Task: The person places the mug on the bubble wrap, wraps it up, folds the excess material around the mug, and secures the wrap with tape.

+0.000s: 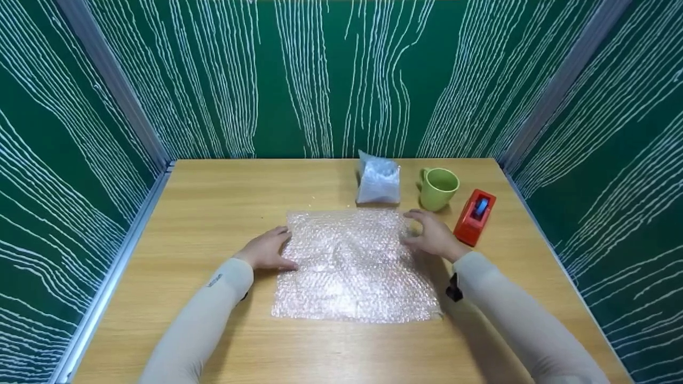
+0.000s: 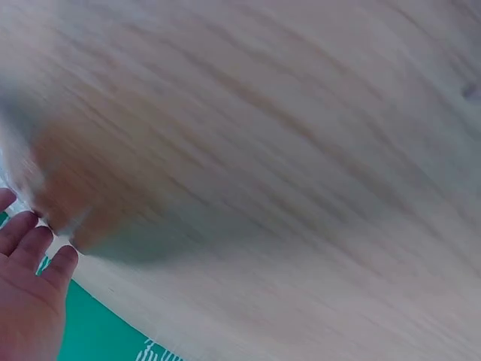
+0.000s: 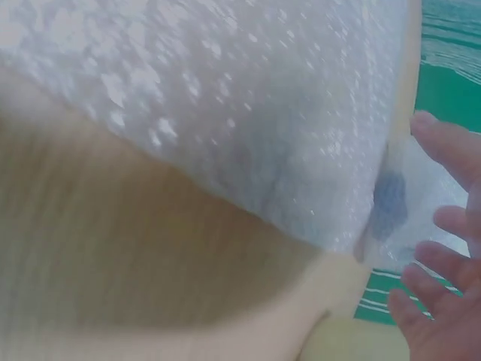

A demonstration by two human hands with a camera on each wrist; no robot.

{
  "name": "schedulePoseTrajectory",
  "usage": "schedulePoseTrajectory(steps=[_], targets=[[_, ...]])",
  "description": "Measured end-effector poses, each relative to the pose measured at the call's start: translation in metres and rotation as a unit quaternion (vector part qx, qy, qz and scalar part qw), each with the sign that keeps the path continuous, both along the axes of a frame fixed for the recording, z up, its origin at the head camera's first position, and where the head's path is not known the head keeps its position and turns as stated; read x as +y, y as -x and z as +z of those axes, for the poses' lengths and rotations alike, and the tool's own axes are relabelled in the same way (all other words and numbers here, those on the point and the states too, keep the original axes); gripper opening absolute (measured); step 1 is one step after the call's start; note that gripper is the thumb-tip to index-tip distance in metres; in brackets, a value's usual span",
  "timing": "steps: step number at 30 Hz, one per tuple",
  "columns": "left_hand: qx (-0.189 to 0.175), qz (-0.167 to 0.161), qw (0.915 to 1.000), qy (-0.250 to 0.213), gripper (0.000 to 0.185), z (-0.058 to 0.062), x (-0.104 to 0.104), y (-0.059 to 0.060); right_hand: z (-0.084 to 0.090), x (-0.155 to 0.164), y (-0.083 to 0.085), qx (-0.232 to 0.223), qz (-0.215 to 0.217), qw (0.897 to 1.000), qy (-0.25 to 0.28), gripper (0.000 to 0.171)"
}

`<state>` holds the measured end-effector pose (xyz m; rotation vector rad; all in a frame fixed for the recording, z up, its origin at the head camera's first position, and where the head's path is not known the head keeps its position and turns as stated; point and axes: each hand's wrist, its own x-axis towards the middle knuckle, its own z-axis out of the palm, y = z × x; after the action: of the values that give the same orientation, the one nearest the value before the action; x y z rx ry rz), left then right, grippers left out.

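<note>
A sheet of clear bubble wrap (image 1: 352,277) lies spread on the wooden table in the head view. At its left edge is my left hand (image 1: 265,249), thumb and fingers apart, the tips right at the border of the sheet. My right hand (image 1: 435,234) is beside the upper right edge, with thumb and fingers parted around a gap. The right wrist view shows the right hand (image 3: 443,271) with spread fingers, apart from the bubble wrap corner (image 3: 301,150). In the left wrist view, the left hand (image 2: 34,278) shows relaxed fingers over the tabletop.
Behind the sheet stands a translucent bubble wrap pouch (image 1: 379,181). A green mug (image 1: 437,192) is to its right, just beyond my right hand. Farther right sits a red tape dispenser (image 1: 474,217). Green panels with white lines (image 1: 299,80) enclose the table (image 1: 213,197).
</note>
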<state>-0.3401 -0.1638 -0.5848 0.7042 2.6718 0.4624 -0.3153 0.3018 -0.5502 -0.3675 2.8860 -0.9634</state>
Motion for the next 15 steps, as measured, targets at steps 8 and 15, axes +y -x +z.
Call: schedulePoseTrajectory(steps=[8, 15], targets=[[0.011, -0.001, 0.9998, -0.015, 0.112, -0.004, 0.006, 0.000, 0.016, 0.017, 0.015, 0.036, -0.057, 0.997, 0.024, 0.074], [0.019, -0.004, 0.9997, -0.015, 0.113, -0.007, 0.010, -0.001, 0.038, 0.027, 0.027, 0.018, -0.122, 0.991, 0.049, 0.079]])
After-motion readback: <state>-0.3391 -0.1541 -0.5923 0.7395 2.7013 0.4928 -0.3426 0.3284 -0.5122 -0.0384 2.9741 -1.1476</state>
